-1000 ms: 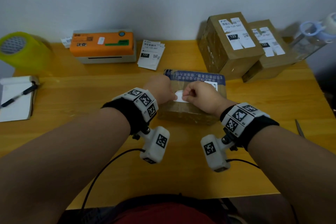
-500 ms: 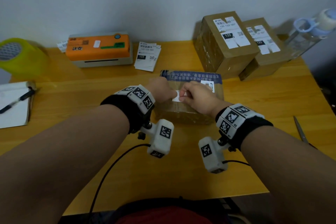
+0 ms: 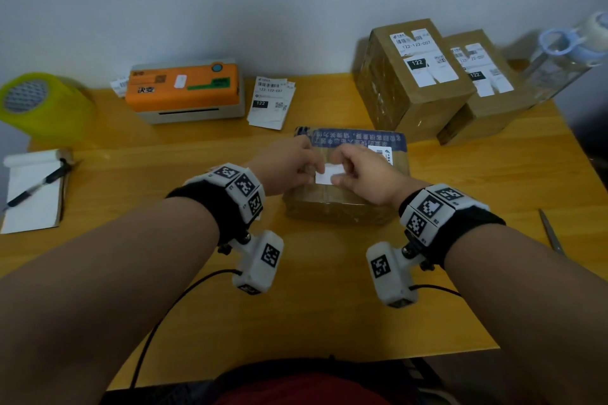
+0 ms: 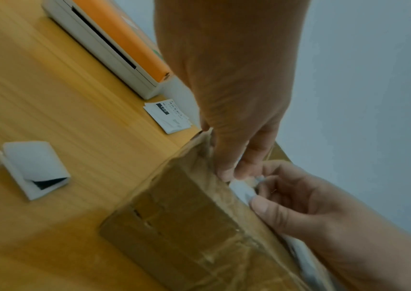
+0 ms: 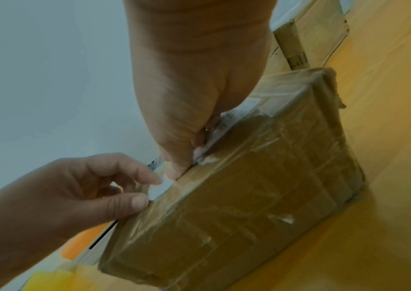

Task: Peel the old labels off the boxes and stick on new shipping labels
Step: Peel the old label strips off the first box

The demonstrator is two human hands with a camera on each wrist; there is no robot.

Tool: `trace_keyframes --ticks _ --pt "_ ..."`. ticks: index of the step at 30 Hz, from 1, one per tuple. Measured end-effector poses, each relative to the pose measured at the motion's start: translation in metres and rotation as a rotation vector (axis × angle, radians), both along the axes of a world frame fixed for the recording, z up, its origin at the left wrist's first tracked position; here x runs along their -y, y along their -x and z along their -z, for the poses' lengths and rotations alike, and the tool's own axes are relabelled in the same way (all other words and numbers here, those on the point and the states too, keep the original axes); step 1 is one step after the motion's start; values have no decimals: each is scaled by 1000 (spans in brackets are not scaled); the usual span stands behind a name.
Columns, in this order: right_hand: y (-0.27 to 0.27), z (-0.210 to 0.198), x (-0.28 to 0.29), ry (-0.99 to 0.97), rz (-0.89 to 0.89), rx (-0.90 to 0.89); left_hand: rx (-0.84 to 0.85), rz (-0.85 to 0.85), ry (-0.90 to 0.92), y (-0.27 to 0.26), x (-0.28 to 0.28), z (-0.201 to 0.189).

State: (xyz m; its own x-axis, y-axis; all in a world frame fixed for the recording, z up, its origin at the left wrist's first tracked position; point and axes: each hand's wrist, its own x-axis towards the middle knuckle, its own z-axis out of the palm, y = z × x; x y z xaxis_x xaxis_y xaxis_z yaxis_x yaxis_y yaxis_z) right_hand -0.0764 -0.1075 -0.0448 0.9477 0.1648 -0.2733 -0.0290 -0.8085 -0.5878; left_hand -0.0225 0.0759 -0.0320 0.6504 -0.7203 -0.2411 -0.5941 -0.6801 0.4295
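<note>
A tape-wrapped cardboard box (image 3: 342,207) (image 4: 187,216) (image 5: 249,206) lies flat at the table's middle, with blue printed tape along its far edge. Both hands meet over its top near the front edge. Between them shows a blank white label (image 3: 329,173) (image 4: 241,191) (image 5: 160,187). My left hand (image 3: 314,171) (image 5: 147,189) pinches the label's left end between thumb and forefinger. My right hand (image 3: 337,176) (image 4: 256,196) pinches its right part, thumb on top. A barcode label scrap (image 3: 381,154) sticks to the box top behind the right hand.
Two upright labelled boxes (image 3: 414,76) (image 3: 483,76) stand back right beside a water bottle (image 3: 566,56). An orange label printer (image 3: 184,89) and several printed labels (image 3: 271,103) sit at the back. Tape roll (image 3: 33,102), notebook (image 3: 33,194), scissors (image 3: 552,233), folded white paper (image 4: 35,169).
Both hands stay on the label over the box. The white strip showing between them looks slightly wider than a second ago. The head view has shifted a little.
</note>
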Motion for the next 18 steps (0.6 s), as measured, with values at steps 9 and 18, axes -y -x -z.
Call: trace_keyframes --ticks 9,18 --pt "5 -2 6 3 -8 -41 251 131 7 -1 5 4" --pt "7 1 6 -6 -38 -59 -33 -162 202 -4 9 12"
